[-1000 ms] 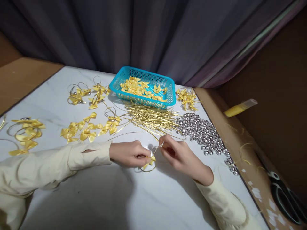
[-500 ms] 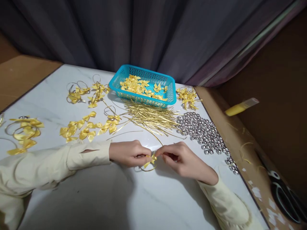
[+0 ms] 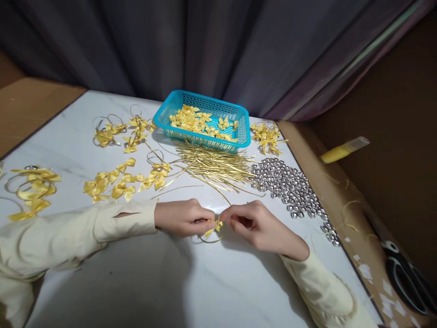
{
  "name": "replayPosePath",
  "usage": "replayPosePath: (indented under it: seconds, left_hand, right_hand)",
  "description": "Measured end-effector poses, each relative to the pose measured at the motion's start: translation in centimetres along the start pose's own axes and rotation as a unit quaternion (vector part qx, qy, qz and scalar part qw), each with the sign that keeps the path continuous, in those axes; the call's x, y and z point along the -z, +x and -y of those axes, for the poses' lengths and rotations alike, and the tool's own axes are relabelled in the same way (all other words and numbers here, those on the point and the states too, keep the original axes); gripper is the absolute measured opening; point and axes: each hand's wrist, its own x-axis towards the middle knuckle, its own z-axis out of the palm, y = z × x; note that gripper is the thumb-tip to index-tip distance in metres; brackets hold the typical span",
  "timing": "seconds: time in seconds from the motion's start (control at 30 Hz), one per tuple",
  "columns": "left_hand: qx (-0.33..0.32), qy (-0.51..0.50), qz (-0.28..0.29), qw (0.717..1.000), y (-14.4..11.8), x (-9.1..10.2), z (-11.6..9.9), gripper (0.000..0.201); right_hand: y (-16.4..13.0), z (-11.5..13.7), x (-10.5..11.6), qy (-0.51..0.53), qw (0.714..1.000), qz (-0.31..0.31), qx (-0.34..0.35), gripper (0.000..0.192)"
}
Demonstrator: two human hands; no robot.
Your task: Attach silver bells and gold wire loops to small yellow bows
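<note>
Yellow bow point(image 3: 214, 226) pinched between both hands point(image 3: 218, 221).

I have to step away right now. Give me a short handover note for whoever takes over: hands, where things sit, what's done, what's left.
Left hand: fingers pinch a small yellow bow low over the white table.
Right hand: fingers pinch the gold cord at the same bow; its loop hangs below.
Supplies: loose bows in the blue basket, gold cord pile in front of it, silver bells to the right.
Done: looped bows lie far left.
Left: plain bows, still without loops; scissors at the right edge.
</note>
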Motion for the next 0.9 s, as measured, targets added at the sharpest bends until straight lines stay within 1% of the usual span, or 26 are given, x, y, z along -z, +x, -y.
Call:
replayPosePath:
  seconds: [0.1,0.17,0.2,0.23,0.27,0.33,0.37,0.43,0.53,0.6,0.73,0.9]
  left_hand:
    - [0.005,-0.035,0.006,0.999,0.1,0.3,0.1,0.024]
    - [0.02,-0.095,0.017,0.995,0.1,0.4,0.1,0.026]
    - [0.039,-0.144,0.024,0.989,0.0,0.4,0.1,0.027]
    - [0.065,-0.205,0.033,0.976,0.0,0.4,0.1,0.028]
    - [0.094,-0.273,0.045,0.956,-0.1,0.4,0.1,0.029]
    - [0.142,-0.398,0.075,0.903,-0.3,0.2,0.1,0.032]
    - [0.158,-0.444,0.089,0.877,-0.4,0.2,0.1,0.033]
    - [0.174,-0.5,0.105,0.841,-0.4,0.1,-0.1,0.033]
    - [0.182,-0.545,0.096,0.813,-0.3,0.1,-0.3,0.033]
    - [0.172,-0.563,0.088,0.803,-0.2,0.2,-0.4,0.032]
    - [0.174,-0.568,0.086,0.8,-0.3,0.3,-0.4,0.031]
    - [0.189,-0.554,0.089,0.806,-0.3,0.3,-0.5,0.033]
  right_hand:
    - [0.0,-0.2,0.1,0.003,1.0,-0.005,0.0,0.025]
    - [0.0,-0.3,0.2,-0.001,1.0,-0.013,0.003,0.024]
    - [0.0,-0.4,0.2,-0.005,1.0,-0.018,0.004,0.024]
    - [0.0,-0.4,0.2,-0.008,1.0,-0.022,0.005,0.025]
    - [0.0,-0.4,0.2,-0.011,1.0,-0.024,0.007,0.026]
    - [0.0,-0.5,0.2,-0.011,1.0,-0.027,0.011,0.027]
    - [0.0,-0.4,0.2,-0.007,1.0,-0.027,0.013,0.027]
    - [0.0,-0.4,0.2,0.003,1.0,-0.027,0.014,0.027]
    - [-0.1,-0.2,0.3,0.026,0.999,-0.023,0.005,0.025]
    - [-0.2,0.0,0.4,0.046,0.999,-0.018,0.002,0.024]
    - [-0.4,0.4,0.5,0.08,0.997,-0.003,0.009,0.025]
    - [-0.5,0.5,0.1,0.061,0.997,-0.03,0.025,0.022]
